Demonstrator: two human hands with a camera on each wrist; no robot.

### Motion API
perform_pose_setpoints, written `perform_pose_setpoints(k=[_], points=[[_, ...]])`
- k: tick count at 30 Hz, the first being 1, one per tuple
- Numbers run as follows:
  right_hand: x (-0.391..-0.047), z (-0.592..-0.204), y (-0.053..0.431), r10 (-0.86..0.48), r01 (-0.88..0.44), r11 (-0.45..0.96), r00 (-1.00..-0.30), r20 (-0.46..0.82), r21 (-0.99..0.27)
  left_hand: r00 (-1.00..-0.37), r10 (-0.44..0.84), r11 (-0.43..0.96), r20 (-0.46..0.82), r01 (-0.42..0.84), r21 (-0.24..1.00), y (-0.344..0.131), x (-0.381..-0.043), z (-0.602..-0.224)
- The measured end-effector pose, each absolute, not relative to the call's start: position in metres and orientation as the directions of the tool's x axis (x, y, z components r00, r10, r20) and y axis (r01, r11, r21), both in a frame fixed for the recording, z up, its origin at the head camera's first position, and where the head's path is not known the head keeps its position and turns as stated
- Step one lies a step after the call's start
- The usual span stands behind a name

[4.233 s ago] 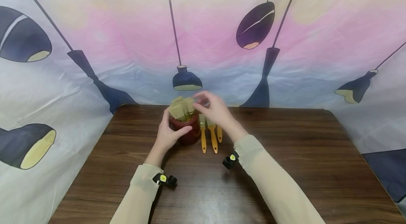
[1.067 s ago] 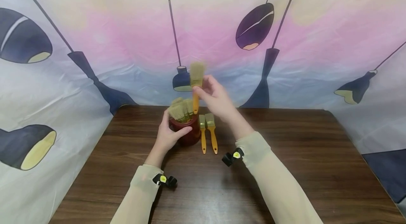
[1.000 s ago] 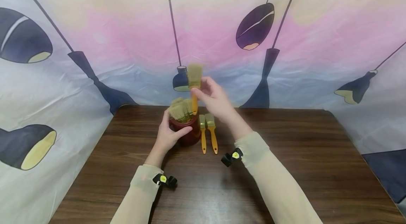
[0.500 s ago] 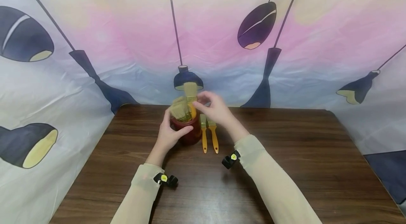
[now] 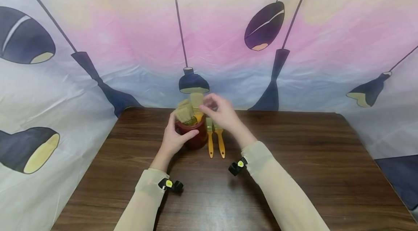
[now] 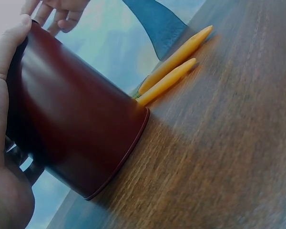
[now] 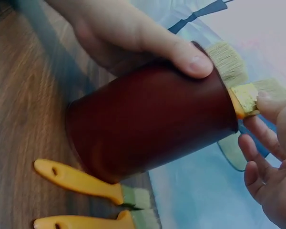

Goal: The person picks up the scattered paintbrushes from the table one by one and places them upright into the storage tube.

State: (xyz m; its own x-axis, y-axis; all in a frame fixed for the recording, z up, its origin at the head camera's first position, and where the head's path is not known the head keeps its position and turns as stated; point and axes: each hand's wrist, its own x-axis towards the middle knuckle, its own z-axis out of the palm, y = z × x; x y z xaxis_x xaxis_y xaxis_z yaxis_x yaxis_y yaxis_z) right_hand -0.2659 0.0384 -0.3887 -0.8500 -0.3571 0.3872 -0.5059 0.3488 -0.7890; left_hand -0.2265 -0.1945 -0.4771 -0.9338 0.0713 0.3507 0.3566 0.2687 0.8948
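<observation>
My left hand (image 5: 172,137) grips a dark red cylindrical pot (image 5: 197,139), its thumb across the near side below the rim. Several paintbrushes (image 5: 184,113) stand in the pot, bristles up and leaning left. My right hand (image 5: 221,113) pinches one more paintbrush (image 5: 196,99) near its metal ferrule; the yellow handle goes down inside the pot, mostly hidden. In the right wrist view the thumb lies on that brush's ferrule (image 7: 248,98), right at the rim, with the other fingers loosely bent. Two yellow-handled paintbrushes (image 5: 210,145) lie side by side on the table, just right of the pot.
The brown wood-grain table (image 5: 294,165) reaches back to a hanging cloth (image 5: 222,35) printed with dark lamps. A small black camera is strapped to each wrist, the right one (image 5: 237,166) hanging over the table.
A third paintbrush has left the table. My right hand raised it over the pot, then lowered it, handle first, among the others. The left hand has stayed on the pot.
</observation>
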Motion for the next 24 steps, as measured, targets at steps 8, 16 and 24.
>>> perform_pose_setpoints(k=[8,16,24], points=[[-0.259,-0.393,0.039,-0.402,-0.521,0.41,-0.84,0.365,-0.749,-0.933,0.075,0.264,0.351,0.358,0.896,-0.194,-0.226,-0.477],[-0.26,-0.393,0.037,-0.446,-0.582,0.487,-0.807,0.388,-0.651,-0.93,0.077,0.248,0.359,0.367,0.897,-0.195,-0.226,-0.478],[-0.263,-0.4,0.05,-0.376,-0.504,0.417,-0.853,0.361,-0.756,-0.931,0.077,0.232,0.358,0.366,0.901,-0.194,-0.226,-0.476]])
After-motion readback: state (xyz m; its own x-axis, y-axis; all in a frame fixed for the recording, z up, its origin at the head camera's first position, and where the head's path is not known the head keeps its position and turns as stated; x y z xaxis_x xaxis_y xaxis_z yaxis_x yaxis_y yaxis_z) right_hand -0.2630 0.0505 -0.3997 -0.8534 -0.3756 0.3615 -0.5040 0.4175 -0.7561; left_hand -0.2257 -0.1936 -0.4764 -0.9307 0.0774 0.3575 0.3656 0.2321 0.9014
